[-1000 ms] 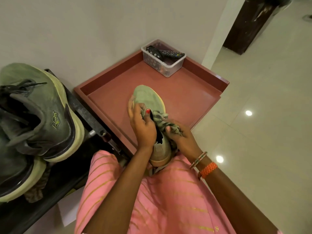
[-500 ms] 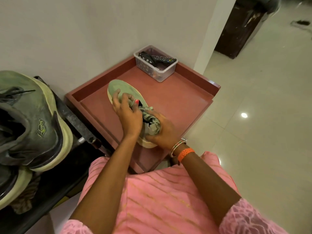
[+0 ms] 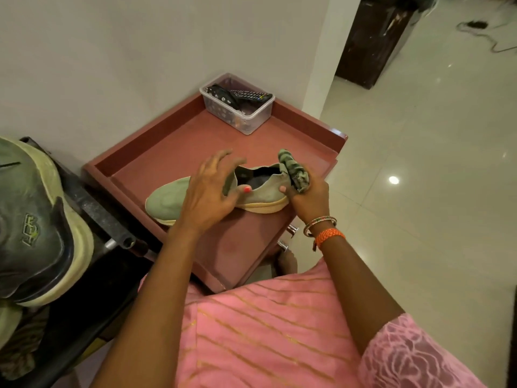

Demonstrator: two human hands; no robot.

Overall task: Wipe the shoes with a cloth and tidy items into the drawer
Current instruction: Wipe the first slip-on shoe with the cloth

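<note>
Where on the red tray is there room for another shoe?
Bare tray floor lies between the clear box at the back corner and the green shoe. The near side is crowded by the shoe and both hands.

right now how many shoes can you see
3, maybe more hidden. A light green shoe lies on the red tray table between both hands. A dark green sneaker sits on the black rack at left, with another sneaker's sole beneath it, mostly cut off.
</note>
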